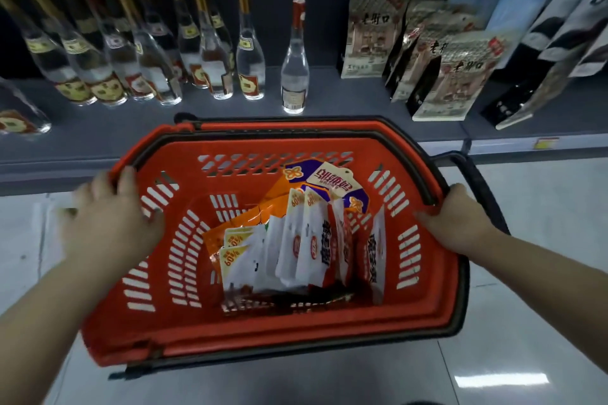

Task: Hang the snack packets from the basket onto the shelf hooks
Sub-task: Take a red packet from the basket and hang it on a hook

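Head view, hands (112, 217) (457, 220) gripping basket (263, 329) rims, snack packets (296, 246) between them

Baskets: one red basket (273, 332), gripped between both hands.
Hands: two, left hand (112, 220), right hand (460, 223).
Snack packets (302, 240): several, exact count unclear.
Bottles (295, 69) beyond hands: roughly a dozen.

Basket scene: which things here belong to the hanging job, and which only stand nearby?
For the job:
- red basket
- snack packets
- left hand and right hand, both gripping the basket rim

Just nearby:
- clear bottles
- standing pouches
- shelf
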Motion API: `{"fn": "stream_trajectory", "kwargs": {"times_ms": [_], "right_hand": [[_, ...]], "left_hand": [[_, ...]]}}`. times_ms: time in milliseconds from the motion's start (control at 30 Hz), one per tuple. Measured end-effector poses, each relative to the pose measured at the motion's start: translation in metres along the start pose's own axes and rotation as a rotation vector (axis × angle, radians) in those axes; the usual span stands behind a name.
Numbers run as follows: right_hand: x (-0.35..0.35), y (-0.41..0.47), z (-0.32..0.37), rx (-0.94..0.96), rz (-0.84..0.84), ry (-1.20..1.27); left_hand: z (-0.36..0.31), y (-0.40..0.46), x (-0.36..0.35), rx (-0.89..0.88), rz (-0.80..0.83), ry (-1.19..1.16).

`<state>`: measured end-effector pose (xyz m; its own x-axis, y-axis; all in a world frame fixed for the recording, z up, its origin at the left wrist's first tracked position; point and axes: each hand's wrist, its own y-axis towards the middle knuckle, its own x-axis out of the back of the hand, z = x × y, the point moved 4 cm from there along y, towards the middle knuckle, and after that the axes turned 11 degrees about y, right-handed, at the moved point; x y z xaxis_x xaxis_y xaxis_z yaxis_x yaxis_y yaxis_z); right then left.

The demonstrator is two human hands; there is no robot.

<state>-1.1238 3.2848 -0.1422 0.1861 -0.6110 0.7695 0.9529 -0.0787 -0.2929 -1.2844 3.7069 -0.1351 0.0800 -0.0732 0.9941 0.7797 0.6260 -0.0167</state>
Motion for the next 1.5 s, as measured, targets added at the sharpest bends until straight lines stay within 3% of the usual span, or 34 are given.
{"fn": "stream_trajectory", "kwargs": {"times_ms": [67,100,200,333,433,500,667,733,867,933,1000,1100,1167,1267,1400,1500], "right_hand": [[-0.005,-0.006,0.01,0.225,-0.054,-0.229],[-0.006,-0.01,0.019,0.358,-0.074,-0.374],[-0.019,-0.014,0.039,0.754,0.052,-0.767],[-0.034,-0.008,0.05,0.91,0.324,-1.075],[-0.05,-0.001,0.053,0.992,0.41,-1.23],[-0.061,0.006,0.054,0.989,0.447,-1.215],[-0.074,0.015,0.054,0.847,0.52,-0.89],[-0.073,0.015,0.053,0.798,0.52,-0.712],[-0.059,0.019,0.056,0.733,0.38,-0.254],[-0.048,0.021,0.062,0.692,0.291,0.067],[-0.045,0.021,0.066,0.568,0.348,0.328],[-0.058,0.018,0.063,0.352,0.577,0.421],[-0.065,0.016,0.064,0.281,0.605,0.582],[-0.07,0.009,0.077,0.261,0.561,0.885],[-0.07,-0.002,0.099,0.264,0.475,1.092],[-0.069,-0.008,0.11,0.229,0.433,1.213]], "left_hand": [[-0.058,-0.024,0.022,-0.255,-0.199,-0.037],[-0.089,-0.038,0.03,-0.394,-0.216,-0.12],[-0.171,-0.082,0.025,-0.64,0.18,-0.4],[-0.237,-0.135,0.011,-0.82,0.54,-0.509],[-0.256,-0.145,-0.009,-0.756,0.827,-0.522],[-0.264,-0.137,-0.02,-0.659,0.894,-0.534],[-0.255,-0.111,-0.042,-0.597,0.77,-0.277],[-0.242,-0.099,-0.048,-0.547,0.735,-0.287],[-0.208,-0.064,-0.031,-0.375,0.61,-0.504],[-0.189,-0.047,-0.012,-0.292,0.463,-0.62],[-0.179,-0.038,0.005,-0.327,0.283,-0.67],[-0.17,-0.034,0.024,-0.406,0.052,-0.699],[-0.16,-0.027,0.029,-0.274,-0.02,-0.968],[-0.156,-0.023,0.022,-0.053,0.208,-1.552],[-0.153,-0.026,-0.001,-0.09,0.477,-1.472],[-0.148,-0.027,-0.003,-0.102,0.497,-1.432]]}}
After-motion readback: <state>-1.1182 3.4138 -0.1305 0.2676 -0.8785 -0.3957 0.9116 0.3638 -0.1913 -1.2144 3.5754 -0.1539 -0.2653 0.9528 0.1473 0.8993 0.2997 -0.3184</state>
